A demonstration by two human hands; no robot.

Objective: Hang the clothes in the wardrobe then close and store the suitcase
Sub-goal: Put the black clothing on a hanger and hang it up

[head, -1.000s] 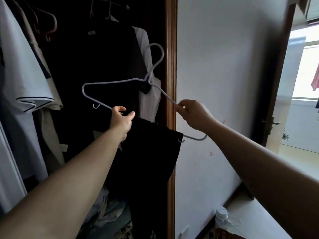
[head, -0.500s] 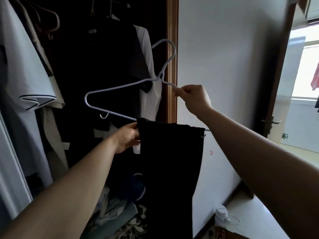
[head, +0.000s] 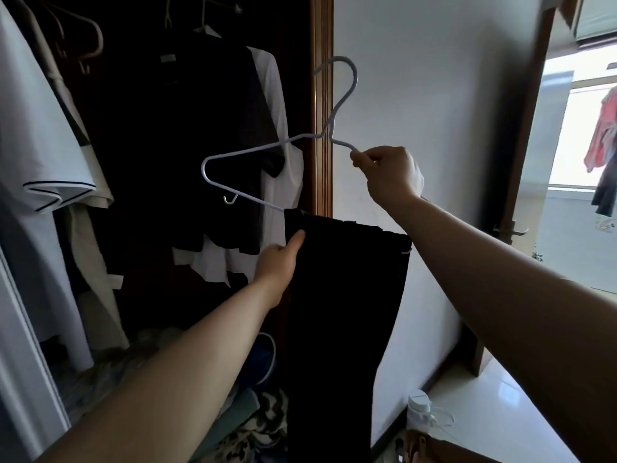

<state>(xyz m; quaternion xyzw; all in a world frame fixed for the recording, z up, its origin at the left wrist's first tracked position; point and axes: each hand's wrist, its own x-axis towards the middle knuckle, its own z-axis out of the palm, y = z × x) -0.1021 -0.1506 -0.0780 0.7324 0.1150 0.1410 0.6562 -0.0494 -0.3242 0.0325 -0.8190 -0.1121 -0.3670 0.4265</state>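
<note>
I have the white wire hanger [head: 267, 152] pinched in the right hand [head: 389, 172] by its upper right arm, tilted, hook clear of the wardrobe frame [head: 323, 128]. Black trousers [head: 344, 312] are folded over the lower bar, bunched toward its right end. The left hand [head: 278, 259] is loosely open, fingertips touching the trousers' left edge. Risk noted: on a tilted bar the cloth could slide off the low end, and the hook may foul the frame or crowded garments [head: 187, 135] on entry.
</note>
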